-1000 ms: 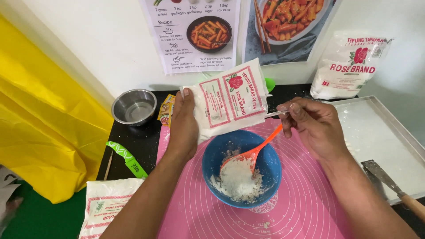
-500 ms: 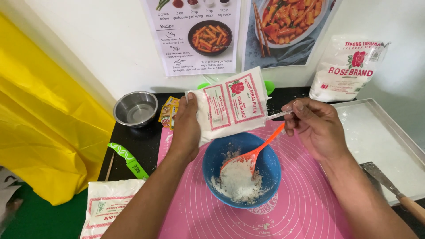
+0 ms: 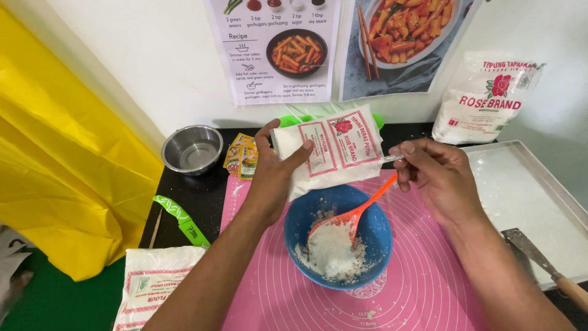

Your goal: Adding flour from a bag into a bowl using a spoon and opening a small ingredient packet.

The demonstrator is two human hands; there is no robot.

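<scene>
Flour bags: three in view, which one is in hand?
The white bag with red panels above the blue bowl, gripped by the left hand. One bag leans on the wall, another lies flat bottom left.

Kitchen worktop, baking mat (image 3: pixel 429 270), recipe poster (image 3: pixel 275 49)

Both forearms bare, reaching forward from bottom edge, converging toward centre.

Left hand (image 3: pixel 272 178): raised, wrist slightly bent, palm turned inward to right. Thumb on near side, pointing right; fingers wrapped round far side, fingertips (image 3: pixel 264 129) showing at top. Firm clasp, hand closed on load.

Right hand (image 3: pixel 438 178): back of hand up, knuckles toward wall, wrist straight. Thumb and forefinger pinched together at left tip of hand; other fingers curled under. Hands level with each other, near, not touching.
</scene>
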